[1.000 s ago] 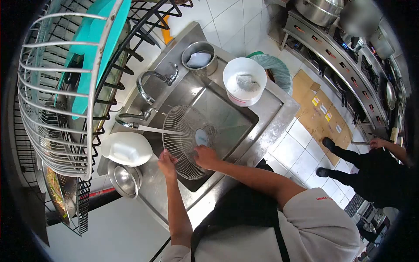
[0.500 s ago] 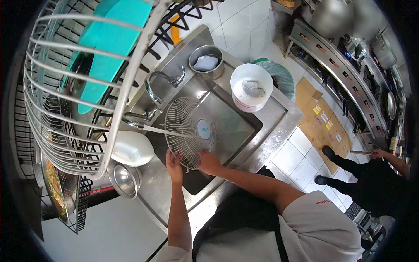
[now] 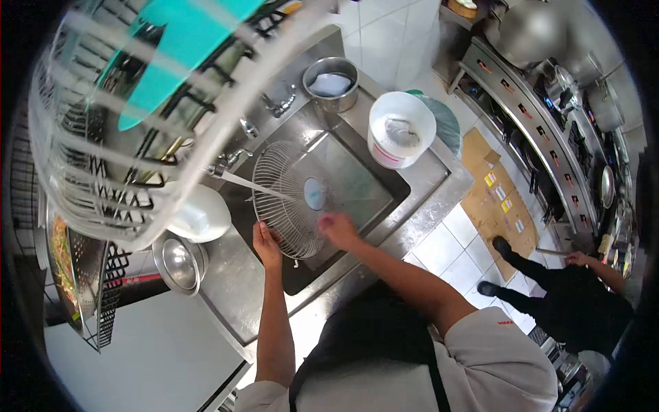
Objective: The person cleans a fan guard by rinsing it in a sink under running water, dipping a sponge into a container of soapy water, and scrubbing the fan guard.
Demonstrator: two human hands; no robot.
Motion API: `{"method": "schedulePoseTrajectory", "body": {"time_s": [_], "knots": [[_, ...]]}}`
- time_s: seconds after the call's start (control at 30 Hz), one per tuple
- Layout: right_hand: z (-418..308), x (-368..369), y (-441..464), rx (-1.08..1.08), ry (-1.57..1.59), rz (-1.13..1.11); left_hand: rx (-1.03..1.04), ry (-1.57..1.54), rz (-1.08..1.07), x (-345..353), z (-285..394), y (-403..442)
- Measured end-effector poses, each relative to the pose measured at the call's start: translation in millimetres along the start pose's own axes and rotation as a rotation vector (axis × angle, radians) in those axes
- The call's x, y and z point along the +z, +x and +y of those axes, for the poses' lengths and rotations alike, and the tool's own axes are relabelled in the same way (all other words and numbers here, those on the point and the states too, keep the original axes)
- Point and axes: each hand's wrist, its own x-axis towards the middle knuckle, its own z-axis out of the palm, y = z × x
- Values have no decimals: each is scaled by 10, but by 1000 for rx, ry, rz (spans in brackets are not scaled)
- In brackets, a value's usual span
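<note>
Has the guard, a round wire cage, at centre of frame, tilted, within the outline of the sink. Cannot tell if resting on the basin or held clear of it. At its hub, a pale disc.

With the left hand, grasps the guard's rim at lower left: fingers bent round the edge, partly visible through the wires. With the right hand, hovers or brushes at the guard's right edge, below the disc; fingers apparently curled in, but blurred. Cannot tell if touching wire or holding something small.

Since half a second ago: has brought the right hand off the lower wires, up and to the right, now smeared by motion. Keeps the left hand at the rim. Through a slight turn of the head, sees the wire rack loom larger across upper left; small shifts of the guard hard to judge. Seems to leave most of the steadying to the left hand, with the right free of the rim.

From the tap, left of centre, a slanting stream onto the guard's upper-left wires, same as before.

Around the sink: bucket at upper right, pad inside; metal pot above; white tub and bowl on the surface at left. At far right, another person.
</note>
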Motion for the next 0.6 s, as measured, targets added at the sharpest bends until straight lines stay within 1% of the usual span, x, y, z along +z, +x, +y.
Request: {"method": "schedulePoseTrajectory", "body": {"time_s": [0.03,0.1,0.17,0.23,0.3,0.37,0.47,0.5,0.53,0.6], "knots": [[37,-98,167,16,79,53,-25,2,4,8,49,-20],[-295,-340,477,-99,220,165,-81,3,9,62,214,-107],[-821,-508,797,-172,513,33,-51,-18,-29,88,281,-159],[-1355,-571,1129,-154,547,-190,-25,-18,-33,120,286,-163],[-1587,-360,1496,-281,681,-197,-12,17,-10,116,269,-181],[-1925,-263,1816,7,652,-185,-17,5,13,114,250,-208],[-1747,-78,2297,-257,91,-80,-43,-32,41,97,193,-279],[-2106,-247,1820,-404,-357,77,-52,-50,48,98,171,-290],[-1989,-213,1766,-402,-191,39,-54,-38,36,103,170,-303],[-1586,-134,1720,-425,-100,51,-51,-19,10,110,178,-348]]}}
